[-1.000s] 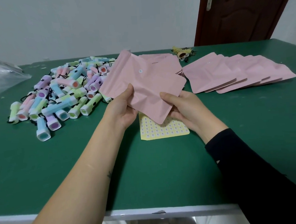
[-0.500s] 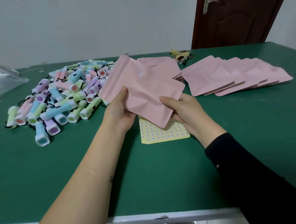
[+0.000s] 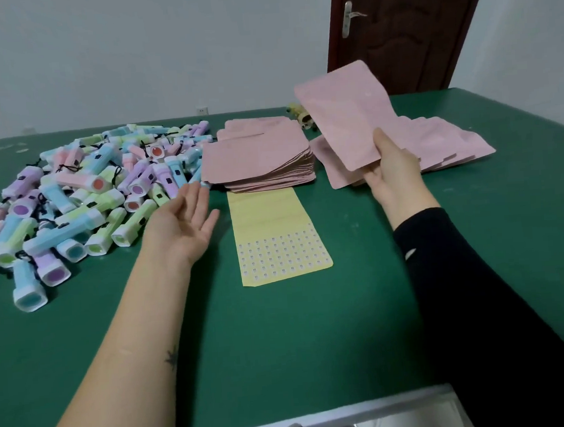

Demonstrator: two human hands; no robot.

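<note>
While right hand (image 3: pixel 393 173) holds pouch (image 3: pixel 347 113) (fingers (image 3: pixel 371 177) part-hidden), left hand (image 3: pixel 183 221) spread

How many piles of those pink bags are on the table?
2. A neat stack lies in the middle, behind the yellow sheet. A fanned row lies to its right, partly hidden by the bag that the right hand holds up.

Matt pink pouch (image 3: pixel 350 116), green felt-like table (image 3: pixel 282 345)
</note>
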